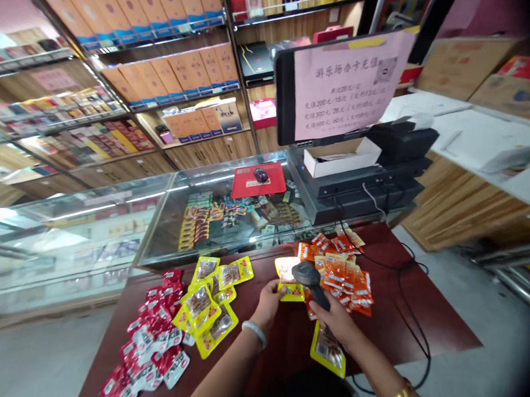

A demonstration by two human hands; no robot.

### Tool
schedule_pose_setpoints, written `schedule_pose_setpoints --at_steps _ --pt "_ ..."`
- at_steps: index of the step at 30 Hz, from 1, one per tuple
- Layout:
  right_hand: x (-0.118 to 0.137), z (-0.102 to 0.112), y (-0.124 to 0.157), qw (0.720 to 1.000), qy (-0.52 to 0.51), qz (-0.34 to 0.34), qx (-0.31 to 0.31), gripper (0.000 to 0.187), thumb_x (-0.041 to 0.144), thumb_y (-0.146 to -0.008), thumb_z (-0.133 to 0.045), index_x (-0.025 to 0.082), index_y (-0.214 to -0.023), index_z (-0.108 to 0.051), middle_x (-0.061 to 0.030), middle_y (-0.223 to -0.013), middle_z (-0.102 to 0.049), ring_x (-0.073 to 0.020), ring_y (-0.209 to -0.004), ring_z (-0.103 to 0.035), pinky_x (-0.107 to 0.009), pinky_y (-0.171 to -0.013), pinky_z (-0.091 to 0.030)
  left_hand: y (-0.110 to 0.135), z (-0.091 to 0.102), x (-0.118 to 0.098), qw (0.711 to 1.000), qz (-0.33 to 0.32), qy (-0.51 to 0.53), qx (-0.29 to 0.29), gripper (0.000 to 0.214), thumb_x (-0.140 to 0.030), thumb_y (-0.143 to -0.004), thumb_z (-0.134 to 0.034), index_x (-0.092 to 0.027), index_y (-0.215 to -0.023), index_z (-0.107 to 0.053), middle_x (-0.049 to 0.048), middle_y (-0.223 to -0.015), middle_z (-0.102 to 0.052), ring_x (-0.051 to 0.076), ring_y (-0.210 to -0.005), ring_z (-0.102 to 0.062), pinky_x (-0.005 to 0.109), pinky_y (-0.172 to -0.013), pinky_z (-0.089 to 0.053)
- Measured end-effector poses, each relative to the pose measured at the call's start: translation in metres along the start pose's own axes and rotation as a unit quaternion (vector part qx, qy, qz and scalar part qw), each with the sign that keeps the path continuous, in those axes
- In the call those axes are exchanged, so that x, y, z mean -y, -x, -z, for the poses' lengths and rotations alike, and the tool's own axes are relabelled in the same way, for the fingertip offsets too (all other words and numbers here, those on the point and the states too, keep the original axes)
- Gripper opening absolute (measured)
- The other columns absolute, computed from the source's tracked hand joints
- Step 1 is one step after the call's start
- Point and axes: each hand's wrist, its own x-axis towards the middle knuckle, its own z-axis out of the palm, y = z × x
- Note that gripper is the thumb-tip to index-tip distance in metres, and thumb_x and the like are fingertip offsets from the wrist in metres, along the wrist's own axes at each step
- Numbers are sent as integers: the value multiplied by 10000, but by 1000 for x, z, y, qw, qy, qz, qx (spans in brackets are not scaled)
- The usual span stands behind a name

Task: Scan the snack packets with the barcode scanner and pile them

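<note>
My right hand (pixel 335 320) is wrapped round the handle of a black barcode scanner (pixel 308 275). Under the scanner's head lies a yellow snack packet (pixel 291 292), its upper part brightly lit, and my left hand (pixel 269 301) pinches its near left edge. Several orange-red snack packets (pixel 343 275) are heaped to the right of the scanner. Another yellow packet (pixel 327 350) lies by the table's near edge, partly under my right wrist. To my left hand's left, yellow packets (pixel 216 302) form a loose pile, with red and white packets (pixel 156 334) beyond them.
Behind the dark red table (pixel 258 350) stands a glass display counter (pixel 158 223), with a mouse (pixel 261 175) on a red mat (pixel 241 186). A monitor with a pink notice (pixel 340 90) rises above a cash drawer (pixel 357 196). A black cable (pixel 401 304) loops across the table's right side.
</note>
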Motion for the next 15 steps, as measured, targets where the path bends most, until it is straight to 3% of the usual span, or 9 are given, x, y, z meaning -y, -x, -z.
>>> schedule_pose_setpoints --at_steps 3,6,11,15 --pt "-6 -21 -4 998 13 5 58 407 472 -788 -669 193 -1074 -589 102 -528 -447 -102 -421 -392 -236 -441 -335 15 19 -7 1000 -3 17 -21 495 -439 -516 -874 -142 -880 -719 69 -822 -742 222 -762 -679 370 -799 -526" --pt "-5 -43 -3 994 46 0 103 415 468 -791 -661 188 -1087 -583 119 -505 -410 -96 -400 -370 -227 -427 -307 29 43 -12 998 -10 31 -59 500 -459 -521 -866 -152 -884 -713 69 -822 -739 227 -771 -682 379 -814 -524" --pt "10 -92 1 982 84 2 169 414 422 -745 -704 198 -1087 -645 64 -548 -556 -142 -477 -518 -252 -488 -422 55 100 -15 991 -37 22 -127 479 -499 -564 -831 -152 -867 -703 65 -824 -727 202 -779 -674 343 -799 -529" --pt "16 -128 2 972 71 30 223 459 399 -717 -734 210 -1130 -671 6 -698 -678 -207 -649 -635 -306 -610 -513 68 153 -19 973 -34 1 -228 524 -507 -573 -813 -151 -935 -680 40 -785 -709 161 -652 -644 301 -665 -534"
